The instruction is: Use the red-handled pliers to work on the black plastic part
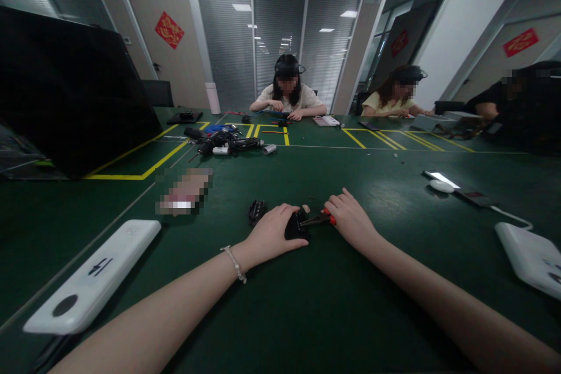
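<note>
My left hand (274, 228) is closed around a small black part (294, 229) low over the green table. Its exact kind does not show. In my right hand (348, 216) is a pair of pliers with red handles (332, 218); the dark jaws (311, 221) point left and reach the black part. Whether the jaws grip anything is too small to tell. Just left of my left hand lies another black part (256, 211) with a ridged look. A small pale scrap (305, 208) rests behind the pliers.
A white device (105, 269) lies at the left, near a blurred phone (186, 190). Further back are a power drill (213, 143) and a grey cylinder (269, 149). To the right sit a dark phone (475, 194) and a white box (530, 257). Several people sit across the table.
</note>
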`<control>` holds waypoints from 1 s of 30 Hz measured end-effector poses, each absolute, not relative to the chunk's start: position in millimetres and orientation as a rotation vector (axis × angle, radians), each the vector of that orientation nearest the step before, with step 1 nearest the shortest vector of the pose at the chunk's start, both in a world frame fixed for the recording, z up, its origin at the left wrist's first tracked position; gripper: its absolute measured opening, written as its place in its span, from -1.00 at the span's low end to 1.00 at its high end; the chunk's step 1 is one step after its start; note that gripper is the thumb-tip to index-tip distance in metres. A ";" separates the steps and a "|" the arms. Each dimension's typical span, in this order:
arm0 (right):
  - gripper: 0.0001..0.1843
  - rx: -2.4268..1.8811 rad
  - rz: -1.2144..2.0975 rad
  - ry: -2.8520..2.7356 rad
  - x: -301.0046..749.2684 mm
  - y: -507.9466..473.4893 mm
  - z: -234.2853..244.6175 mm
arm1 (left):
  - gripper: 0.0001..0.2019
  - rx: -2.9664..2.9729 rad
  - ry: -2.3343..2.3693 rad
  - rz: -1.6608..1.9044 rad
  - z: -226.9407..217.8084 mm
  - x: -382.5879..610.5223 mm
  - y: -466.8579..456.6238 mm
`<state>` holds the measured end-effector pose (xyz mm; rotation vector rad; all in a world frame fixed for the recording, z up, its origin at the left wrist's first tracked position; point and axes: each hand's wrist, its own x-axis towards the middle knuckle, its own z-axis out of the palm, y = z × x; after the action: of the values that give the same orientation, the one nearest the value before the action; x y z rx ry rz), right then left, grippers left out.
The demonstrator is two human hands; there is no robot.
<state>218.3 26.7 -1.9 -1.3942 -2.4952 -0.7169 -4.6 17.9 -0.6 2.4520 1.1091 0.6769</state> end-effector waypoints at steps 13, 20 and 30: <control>-0.78 -1.478 -0.616 -2.522 218.4 24.9 2.3 | -0.41 2.455 1.116 0.660 1.7 -4.7 17.6; -0.79 -1.445 -0.609 -2.526 219.8 26.4 3.2 | -0.41 2.437 1.119 0.654 4.1 -5.0 15.9; -0.83 -1.447 -0.668 -2.523 218.2 26.0 0.1 | -0.39 2.450 1.124 0.661 2.6 -4.0 16.8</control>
<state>218.2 26.0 0.1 -1.4471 -2.5227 -0.6680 -4.0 16.8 2.6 2.4500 1.1241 0.6605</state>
